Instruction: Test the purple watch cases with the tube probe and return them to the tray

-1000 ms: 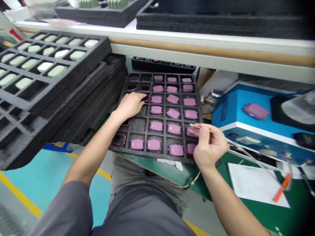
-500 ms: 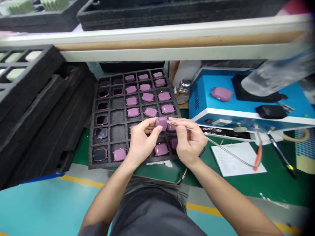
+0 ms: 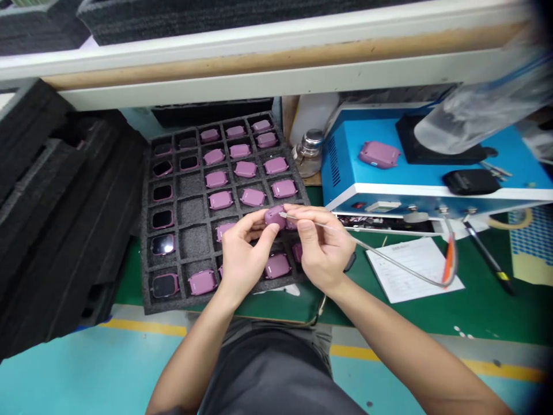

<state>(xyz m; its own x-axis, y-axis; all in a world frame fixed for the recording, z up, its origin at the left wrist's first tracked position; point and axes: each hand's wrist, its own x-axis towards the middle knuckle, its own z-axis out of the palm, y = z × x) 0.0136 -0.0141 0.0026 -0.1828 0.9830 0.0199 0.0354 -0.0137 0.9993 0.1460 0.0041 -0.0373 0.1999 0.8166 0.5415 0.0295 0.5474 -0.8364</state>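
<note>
My left hand (image 3: 242, 253) pinches a small purple watch case (image 3: 275, 217) above a black foam tray (image 3: 147, 291). My right hand (image 3: 319, 245) grips a thin clear tube (image 3: 389, 259) with a metal tip that touches the case. The tube runs right to an orange fitting (image 3: 449, 262). Several purple cases sit back-up in the tray's right columns. Dark-screened ones fill its left column.
A blue machine (image 3: 345, 173) stands right of the tray with another purple case (image 3: 380, 154) and a black part (image 3: 470, 181) on top. A metal-capped bottle (image 3: 309, 153), a paper sheet (image 3: 410, 271) and stacked black foam trays (image 3: 56, 207) surround the green bench.
My left hand left the tray's left side, picked up a purple case and brought it to the tube tip in my right hand. The view shifted right and down.
</note>
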